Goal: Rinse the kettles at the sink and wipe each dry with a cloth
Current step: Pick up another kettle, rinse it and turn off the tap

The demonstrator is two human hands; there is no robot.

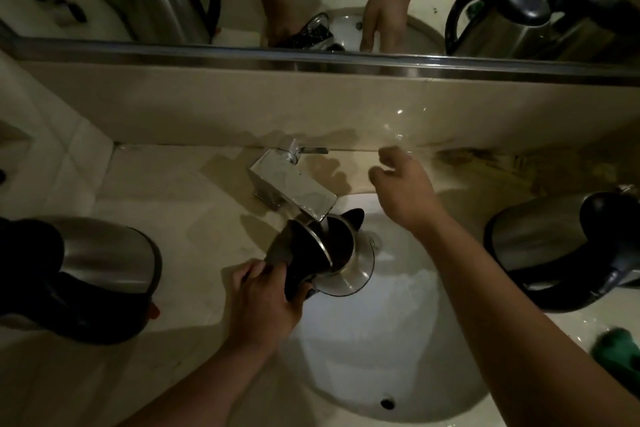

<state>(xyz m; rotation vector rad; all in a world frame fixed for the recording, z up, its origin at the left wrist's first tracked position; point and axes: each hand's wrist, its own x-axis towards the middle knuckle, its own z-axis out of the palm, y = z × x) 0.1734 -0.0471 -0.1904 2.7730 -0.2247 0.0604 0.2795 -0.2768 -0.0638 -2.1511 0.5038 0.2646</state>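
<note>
Kettle: under tap, over sink, lid up.
Left hand: grips handle at 7 o'clock.
Right hand: loose, empty, near lever.
Risk: wet handle slipping, perhaps; overfill tipping kettle.

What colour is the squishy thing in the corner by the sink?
Green. The cloth shows at the lower right edge of the head view, partly cut off.

Both forearms bare, no sleeves; left hand, right hand ungloved
</note>
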